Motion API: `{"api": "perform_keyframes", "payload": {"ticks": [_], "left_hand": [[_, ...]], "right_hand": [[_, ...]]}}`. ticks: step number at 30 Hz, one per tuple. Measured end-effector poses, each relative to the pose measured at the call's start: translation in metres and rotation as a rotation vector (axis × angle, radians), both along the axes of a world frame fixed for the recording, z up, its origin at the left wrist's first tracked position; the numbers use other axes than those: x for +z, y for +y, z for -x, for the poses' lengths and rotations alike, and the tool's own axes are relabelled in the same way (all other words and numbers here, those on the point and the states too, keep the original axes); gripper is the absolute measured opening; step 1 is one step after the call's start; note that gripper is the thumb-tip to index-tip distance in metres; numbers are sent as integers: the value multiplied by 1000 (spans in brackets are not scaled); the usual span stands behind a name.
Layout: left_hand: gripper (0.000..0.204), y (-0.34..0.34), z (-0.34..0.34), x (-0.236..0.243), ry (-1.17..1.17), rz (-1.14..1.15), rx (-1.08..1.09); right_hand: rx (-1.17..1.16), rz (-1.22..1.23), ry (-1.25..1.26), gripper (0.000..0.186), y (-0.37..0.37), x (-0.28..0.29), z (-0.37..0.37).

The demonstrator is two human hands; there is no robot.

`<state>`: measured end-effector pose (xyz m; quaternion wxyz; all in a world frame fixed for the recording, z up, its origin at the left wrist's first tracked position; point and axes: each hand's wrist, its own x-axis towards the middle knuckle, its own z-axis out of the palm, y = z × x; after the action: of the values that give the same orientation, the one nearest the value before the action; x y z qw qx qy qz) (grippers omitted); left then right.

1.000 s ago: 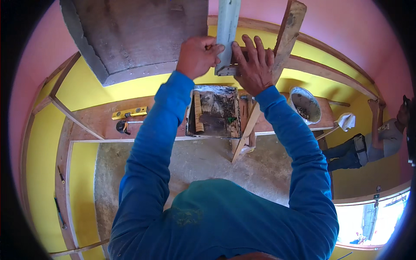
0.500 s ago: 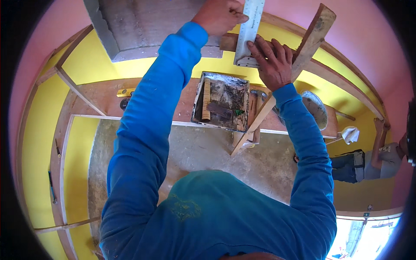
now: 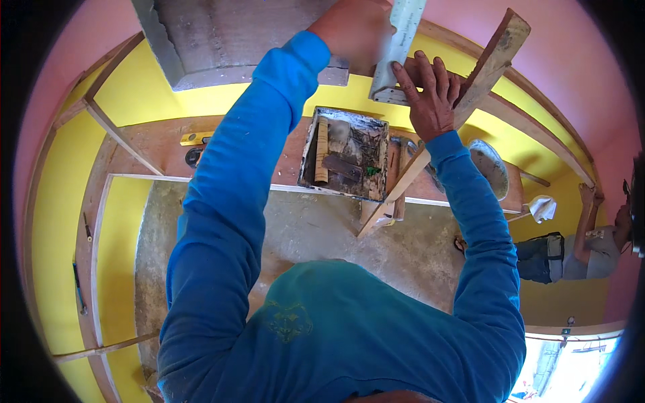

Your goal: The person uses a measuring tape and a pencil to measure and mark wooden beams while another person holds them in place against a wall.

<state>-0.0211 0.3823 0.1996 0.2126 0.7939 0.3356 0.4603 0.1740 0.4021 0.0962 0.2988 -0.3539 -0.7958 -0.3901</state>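
A metal try square (image 3: 401,40) with a ruled blade lies across a wooden beam (image 3: 496,106) on the wall frame. My right hand (image 3: 433,97) holds it there, index finger on the blade's lower end and the other fingers stretched over the wood. Beside the blade's left edge is my left hand (image 3: 353,30), smeared by motion; its fingers and anything in them cannot be made out. A slanting wooden brace (image 3: 494,60) crosses next to my right wrist.
Below my hands, a paint-stained tray (image 3: 383,154) holding scraps rests on a wooden ledge (image 3: 245,176). A yellow level (image 3: 195,138) lies left, a round basin (image 3: 488,168) right. Another person (image 3: 594,252) stands at the far right. A grey panel (image 3: 242,40) hangs upper left.
The try square and both hands appear slightly further right in the view. My left hand, sharp and closed beside the blade before, is now blurred. My right hand keeps its place on the square.
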Motion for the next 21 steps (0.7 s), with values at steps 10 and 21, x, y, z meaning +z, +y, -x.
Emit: {"api": "perform_keyframes", "payload": {"ticks": [10,21], "left_hand": [[12,11,-8,-24,122,-244,310],[11,-4,-15,-3,-22,-60,111]], "right_hand": [[255,168,278,56,-43,-41,7],[866,1395,1985,23,-42,-28,42]]}}
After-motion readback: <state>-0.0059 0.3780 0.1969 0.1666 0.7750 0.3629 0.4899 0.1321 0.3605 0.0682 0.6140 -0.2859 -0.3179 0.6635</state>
